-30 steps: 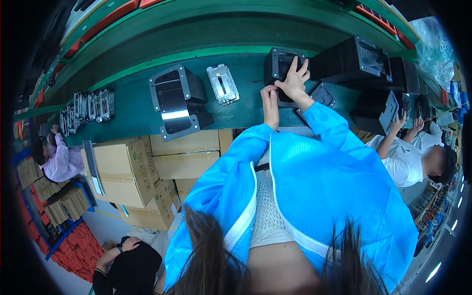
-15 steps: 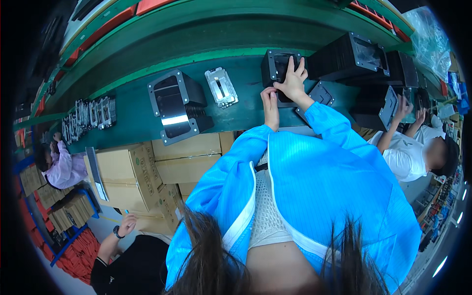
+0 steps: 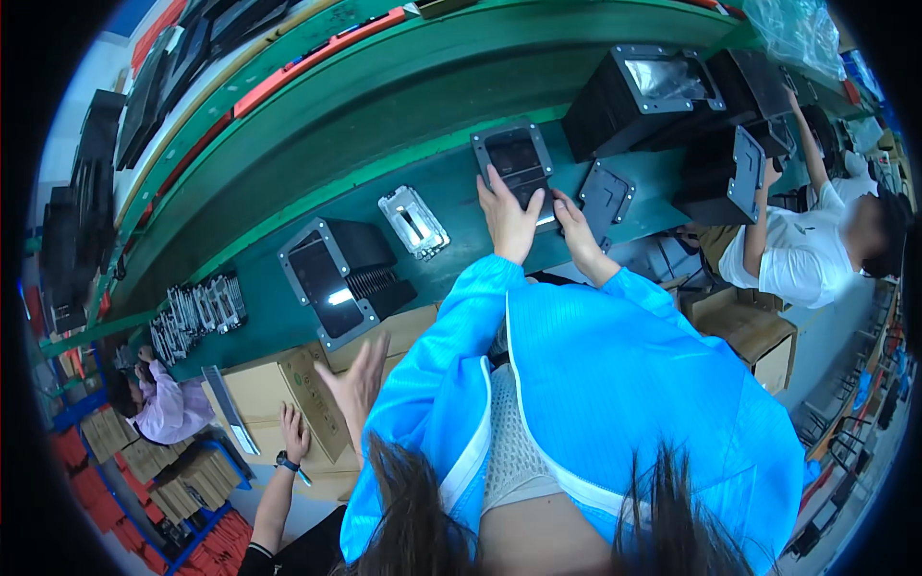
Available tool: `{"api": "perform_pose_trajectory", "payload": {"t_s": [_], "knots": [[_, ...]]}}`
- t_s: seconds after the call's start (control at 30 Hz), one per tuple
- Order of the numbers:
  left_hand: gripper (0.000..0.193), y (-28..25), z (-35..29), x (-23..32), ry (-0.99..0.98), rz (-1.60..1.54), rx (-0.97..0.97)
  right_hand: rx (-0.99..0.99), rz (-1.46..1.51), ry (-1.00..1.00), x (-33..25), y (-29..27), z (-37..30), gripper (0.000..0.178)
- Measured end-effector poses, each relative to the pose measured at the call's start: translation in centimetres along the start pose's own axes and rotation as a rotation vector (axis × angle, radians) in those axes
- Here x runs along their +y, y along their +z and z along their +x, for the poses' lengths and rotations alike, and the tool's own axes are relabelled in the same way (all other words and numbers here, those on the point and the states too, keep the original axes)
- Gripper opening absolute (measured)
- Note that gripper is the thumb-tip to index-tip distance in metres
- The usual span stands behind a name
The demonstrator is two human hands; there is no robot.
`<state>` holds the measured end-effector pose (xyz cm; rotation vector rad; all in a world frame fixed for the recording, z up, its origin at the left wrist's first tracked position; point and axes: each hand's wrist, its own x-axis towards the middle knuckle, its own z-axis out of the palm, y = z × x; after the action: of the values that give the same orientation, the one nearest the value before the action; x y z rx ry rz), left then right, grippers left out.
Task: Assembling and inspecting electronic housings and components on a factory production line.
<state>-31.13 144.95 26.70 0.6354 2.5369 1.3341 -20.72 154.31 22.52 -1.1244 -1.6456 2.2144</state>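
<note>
Both my hands are at the near end of a black rectangular frame piece [image 3: 509,144] with a glossy dark centre and screw holes at its corners. My left hand [image 3: 510,223] grips its left side, thumb over the face and index finger stretched along the edge. At the right near corner, the fingers of my right hand [image 3: 580,233] press against the edge. What lies under my palms is hidden. Just right of it, a flat black bracket plate [image 3: 605,200] rests on the bench. Left of it is a silver metal frame [image 3: 413,223].
On the green bench [image 3: 461,278] stand a stack of black frames [image 3: 360,248] and a row of silver frames [image 3: 206,312]. Taller black stacks [image 3: 615,106] are at right. Cartons [image 3: 327,394] sit below, where another person's hands [image 3: 357,382] reach. A white-shirted co-worker [image 3: 802,245] works at right.
My view has turned. My left hand has moved onto the frame piece's face, and my right hand has slid off it to the right edge. Another person's hands have come over the cartons.
</note>
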Motion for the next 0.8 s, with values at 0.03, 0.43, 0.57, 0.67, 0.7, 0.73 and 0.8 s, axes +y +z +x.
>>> {"api": "perform_pose_trajectory", "payload": {"t_s": [0.03,0.43,0.57,0.67,0.7,0.73,0.8], "knots": [[0.088,0.1,0.3,0.4,-0.007,0.004,-0.004,-0.028,0.042,0.013,-0.2,0.4,-0.4,0.065],[0.118,-0.4,1.8,2.7,-0.158,0.460,-0.146,-0.395,-0.461,-0.164,-4.4,-3.9,3.1,0.061],[0.120,0.5,1.8,3.7,-0.202,0.585,-0.102,-0.082,-0.178,-0.474,-5.5,-0.7,8.2,0.049],[0.121,0.6,3.2,4.1,-0.355,0.438,-0.209,-0.045,-0.100,-0.408,-5.5,2.2,11.5,0.041],[0.121,0.6,3.3,4.1,-0.364,0.441,-0.208,-0.019,-0.065,-0.376,-5.4,2.7,12.0,0.038],[0.122,0.4,3.5,4.0,-0.369,0.424,-0.219,-0.032,-0.062,-0.369,-5.3,3.3,12.1,0.038],[0.123,0.3,3.7,3.8,-0.375,0.384,-0.245,0.026,-0.081,-0.441,-5.1,3.9,12.0,0.034]]}}
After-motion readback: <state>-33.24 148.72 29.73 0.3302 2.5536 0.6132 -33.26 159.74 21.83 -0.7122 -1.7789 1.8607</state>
